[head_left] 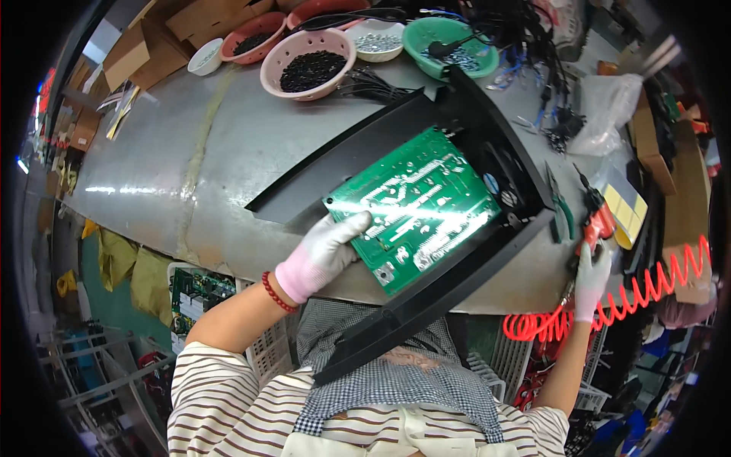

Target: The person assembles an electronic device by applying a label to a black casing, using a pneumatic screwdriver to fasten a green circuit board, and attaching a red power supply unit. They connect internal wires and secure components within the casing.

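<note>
Where the grey metal table (pixel 152 167) is spread out, one black casing (pixel 434 305) is set across its near edge; one green circuit board (pixel 419 209) is held between the casing's long sides; six bowls are grouped along the far edge: one pink bowl (pixel 308 96) filled with black pieces, one green bowl (pixel 417 61) and one white bowl (pixel 381 57) holding silvery pieces, two red bowls (pixel 247 58), dark pieces being seen in one, and one smaller white bowl (pixel 202 69) holding pale bits; the board's left corner is pinched by the gloved left hand (pixel 324 255); one red tool (pixel 601 222) is touched by the gloved right hand (pixel 594 278), whose closure cannot be told; one pair of pliers (pixel 562 213) is laid nearby.
</note>
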A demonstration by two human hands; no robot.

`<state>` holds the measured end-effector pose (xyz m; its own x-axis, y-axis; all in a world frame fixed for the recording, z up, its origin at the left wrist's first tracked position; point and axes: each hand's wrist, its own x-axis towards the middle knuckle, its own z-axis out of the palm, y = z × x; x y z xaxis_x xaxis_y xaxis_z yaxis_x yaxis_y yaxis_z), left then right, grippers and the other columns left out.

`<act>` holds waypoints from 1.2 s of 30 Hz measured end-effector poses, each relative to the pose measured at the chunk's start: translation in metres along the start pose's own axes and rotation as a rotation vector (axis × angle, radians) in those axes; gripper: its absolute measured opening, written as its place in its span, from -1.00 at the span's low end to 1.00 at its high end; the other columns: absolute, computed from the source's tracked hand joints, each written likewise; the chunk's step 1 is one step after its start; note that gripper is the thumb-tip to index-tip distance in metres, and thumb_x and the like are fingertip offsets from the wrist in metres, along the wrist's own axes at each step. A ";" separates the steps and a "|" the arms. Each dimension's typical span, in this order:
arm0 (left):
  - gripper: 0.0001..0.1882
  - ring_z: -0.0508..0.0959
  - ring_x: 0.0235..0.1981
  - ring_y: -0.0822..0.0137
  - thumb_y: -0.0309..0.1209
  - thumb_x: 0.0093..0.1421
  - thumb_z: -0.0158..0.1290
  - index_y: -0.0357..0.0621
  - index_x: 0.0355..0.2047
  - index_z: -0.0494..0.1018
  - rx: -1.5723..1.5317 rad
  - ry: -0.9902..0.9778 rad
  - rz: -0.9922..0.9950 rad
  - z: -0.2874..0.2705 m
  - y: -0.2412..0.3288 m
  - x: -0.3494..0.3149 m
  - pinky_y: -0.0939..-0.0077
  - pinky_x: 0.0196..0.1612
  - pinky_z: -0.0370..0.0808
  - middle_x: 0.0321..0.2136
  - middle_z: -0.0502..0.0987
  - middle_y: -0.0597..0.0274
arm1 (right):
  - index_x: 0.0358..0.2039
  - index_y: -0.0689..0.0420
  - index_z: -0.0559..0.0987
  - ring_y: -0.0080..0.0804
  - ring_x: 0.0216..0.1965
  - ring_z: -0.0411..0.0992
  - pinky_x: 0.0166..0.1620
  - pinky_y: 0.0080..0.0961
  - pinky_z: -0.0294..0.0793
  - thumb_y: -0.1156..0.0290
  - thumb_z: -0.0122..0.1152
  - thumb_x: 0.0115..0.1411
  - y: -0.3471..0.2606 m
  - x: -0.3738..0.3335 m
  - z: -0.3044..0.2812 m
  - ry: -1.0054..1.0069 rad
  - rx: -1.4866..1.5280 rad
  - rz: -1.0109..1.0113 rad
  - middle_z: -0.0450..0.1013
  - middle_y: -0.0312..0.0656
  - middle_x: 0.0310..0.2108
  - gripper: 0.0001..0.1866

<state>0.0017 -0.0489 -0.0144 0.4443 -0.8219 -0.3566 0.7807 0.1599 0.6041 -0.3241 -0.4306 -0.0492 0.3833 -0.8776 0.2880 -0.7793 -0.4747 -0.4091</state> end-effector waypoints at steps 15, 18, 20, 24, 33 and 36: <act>-0.62 0.59 -0.34 0.19 -0.17 0.24 0.04 -0.17 -0.07 0.51 1.542 0.277 0.294 0.015 0.162 0.038 0.33 -0.17 0.52 -0.35 0.61 0.04 | -0.26 0.18 0.50 -0.51 -0.53 0.42 -0.47 -0.56 0.44 0.28 0.22 0.15 -0.031 0.043 -0.013 -0.589 0.798 0.557 0.44 -0.26 -0.47 -0.75; -0.50 0.55 0.01 0.16 -0.16 0.23 0.07 -0.30 0.04 0.45 1.937 0.429 0.458 -0.048 0.218 0.157 0.40 0.10 0.42 -0.06 0.57 -0.05 | -0.27 0.10 0.45 -0.58 -0.58 0.37 -0.54 -0.63 0.40 0.31 0.18 0.19 -0.047 0.027 0.002 -0.593 0.908 0.557 0.38 -0.34 -0.52 -0.81; -0.35 0.52 0.07 0.09 -0.07 0.15 0.17 -0.33 0.09 0.42 2.074 0.515 0.249 -0.076 0.233 0.196 0.36 0.15 0.39 0.01 0.54 -0.09 | -0.26 0.11 0.44 -0.59 -0.56 0.38 -0.50 -0.64 0.42 0.35 0.16 0.21 -0.055 0.020 0.010 -0.542 0.949 0.506 0.39 -0.34 -0.51 -0.84; -0.35 0.55 0.01 0.02 0.01 0.08 0.19 -0.28 0.01 0.48 2.191 0.369 0.184 -0.086 0.233 0.233 0.31 0.08 0.44 -0.06 0.58 -0.10 | -0.22 0.14 0.43 -0.57 -0.56 0.38 -0.49 -0.62 0.42 0.36 0.15 0.22 -0.053 0.016 0.015 -0.486 1.005 0.519 0.39 -0.30 -0.50 -0.82; -0.70 0.55 -0.08 -0.04 -0.26 0.22 0.04 -0.07 -0.10 0.59 2.213 0.577 0.634 -0.089 0.231 0.209 0.18 0.04 0.46 -0.14 0.59 -0.02 | -0.20 0.15 0.42 -0.51 -0.58 0.44 -0.50 -0.56 0.48 0.38 0.21 0.16 -0.045 0.016 0.013 -0.436 0.992 0.502 0.43 -0.27 -0.50 -0.76; -0.73 0.57 -0.11 -0.02 -0.26 0.21 0.06 -0.01 -0.14 0.61 2.181 0.591 0.659 -0.087 0.230 0.204 0.20 0.01 0.47 -0.17 0.60 0.02 | -0.20 0.15 0.42 -0.49 -0.58 0.45 -0.50 -0.54 0.49 0.41 0.22 0.15 -0.043 0.016 0.016 -0.416 1.012 0.512 0.44 -0.26 -0.49 -0.77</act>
<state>0.3097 -0.1322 -0.0099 0.6851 -0.6734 0.2777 -0.7204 -0.6829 0.1213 -0.2768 -0.4252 -0.0410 0.4190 -0.8456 -0.3308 -0.2182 0.2599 -0.9407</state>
